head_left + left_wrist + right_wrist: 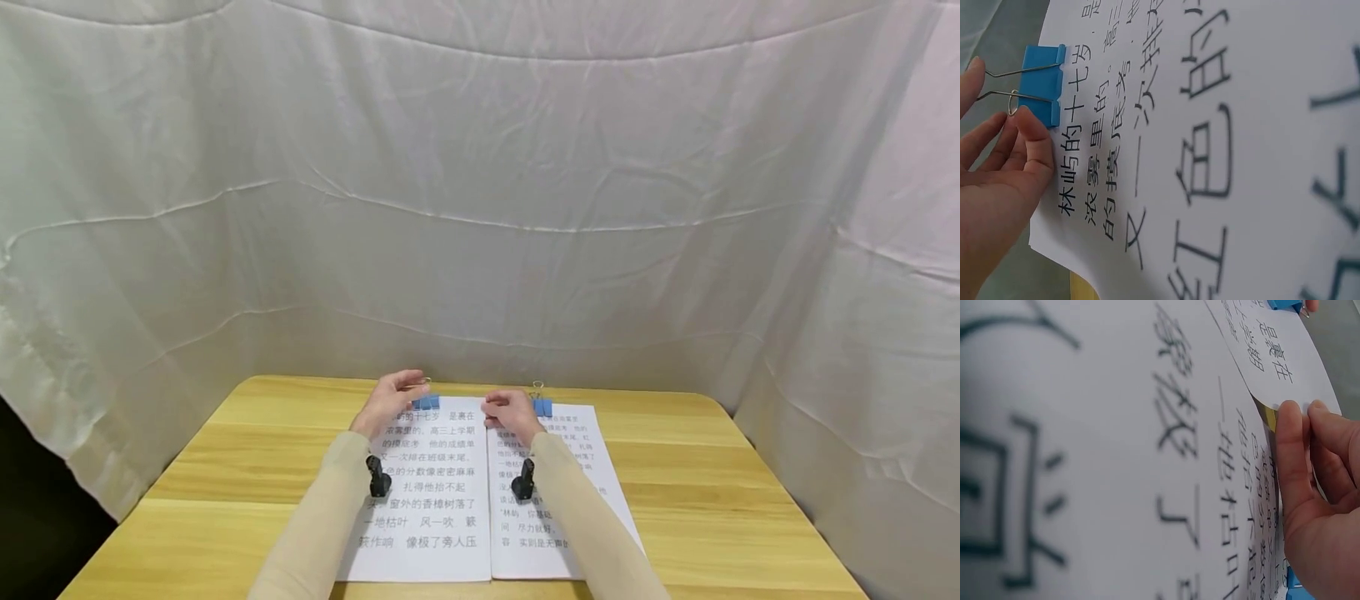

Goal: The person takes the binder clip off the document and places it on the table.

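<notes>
Two printed white papers lie side by side, a left paper [435, 560] and a right paper [528, 562]. A blue binder clip [1040, 81] sits on the left paper's top edge, its wire handles sticking outward. My left hand [1000, 165] holds this clip, thumb and fingers at the handles. At the left paper's upper right corner, my right hand [1325, 469] pinches the paper's edge between thumb and finger. That edge curves up slightly in the right wrist view. Another blue binder clip [542, 407] grips the right paper's top, just right of my right hand.
Both papers rest on a light wooden table [697, 500] with rounded far corners. Pale grey cloth [480, 208] hangs behind the table and along both sides. A dark area [37, 508] shows at the lower left.
</notes>
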Available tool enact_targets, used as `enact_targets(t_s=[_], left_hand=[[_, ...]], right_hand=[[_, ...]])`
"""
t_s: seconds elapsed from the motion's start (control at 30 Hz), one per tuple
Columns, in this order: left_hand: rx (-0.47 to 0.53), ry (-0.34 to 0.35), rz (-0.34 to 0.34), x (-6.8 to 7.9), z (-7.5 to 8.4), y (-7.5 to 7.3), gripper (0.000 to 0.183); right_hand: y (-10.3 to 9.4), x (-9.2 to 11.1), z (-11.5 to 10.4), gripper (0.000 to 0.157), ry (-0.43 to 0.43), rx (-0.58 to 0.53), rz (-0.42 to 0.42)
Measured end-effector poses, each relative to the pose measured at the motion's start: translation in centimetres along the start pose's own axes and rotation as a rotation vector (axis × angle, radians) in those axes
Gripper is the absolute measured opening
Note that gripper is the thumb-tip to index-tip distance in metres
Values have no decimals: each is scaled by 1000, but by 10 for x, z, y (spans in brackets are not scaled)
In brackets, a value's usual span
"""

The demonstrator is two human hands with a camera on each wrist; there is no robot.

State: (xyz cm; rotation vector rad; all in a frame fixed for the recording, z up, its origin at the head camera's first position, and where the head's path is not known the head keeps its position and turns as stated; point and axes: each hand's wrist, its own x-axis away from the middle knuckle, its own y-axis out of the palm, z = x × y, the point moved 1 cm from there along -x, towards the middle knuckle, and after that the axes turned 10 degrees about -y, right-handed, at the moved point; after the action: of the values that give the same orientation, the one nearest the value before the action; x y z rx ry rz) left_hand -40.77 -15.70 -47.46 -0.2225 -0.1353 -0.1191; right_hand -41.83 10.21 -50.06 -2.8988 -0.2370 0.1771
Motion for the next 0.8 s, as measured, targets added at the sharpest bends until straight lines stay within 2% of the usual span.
enact_targets(t_s=[0.13, 0.5, 0.8], left_hand=[[1, -1, -11, -2, 0, -2, 58], [-48, 16, -122, -5, 5, -9, 62], [-33, 13, -126, -3, 7, -8, 57]], right_hand=[[1, 1, -1, 25, -13, 14, 0], [-1, 3, -3, 26, -13, 6, -13], [-2, 2, -1, 21, 4, 5, -14]])
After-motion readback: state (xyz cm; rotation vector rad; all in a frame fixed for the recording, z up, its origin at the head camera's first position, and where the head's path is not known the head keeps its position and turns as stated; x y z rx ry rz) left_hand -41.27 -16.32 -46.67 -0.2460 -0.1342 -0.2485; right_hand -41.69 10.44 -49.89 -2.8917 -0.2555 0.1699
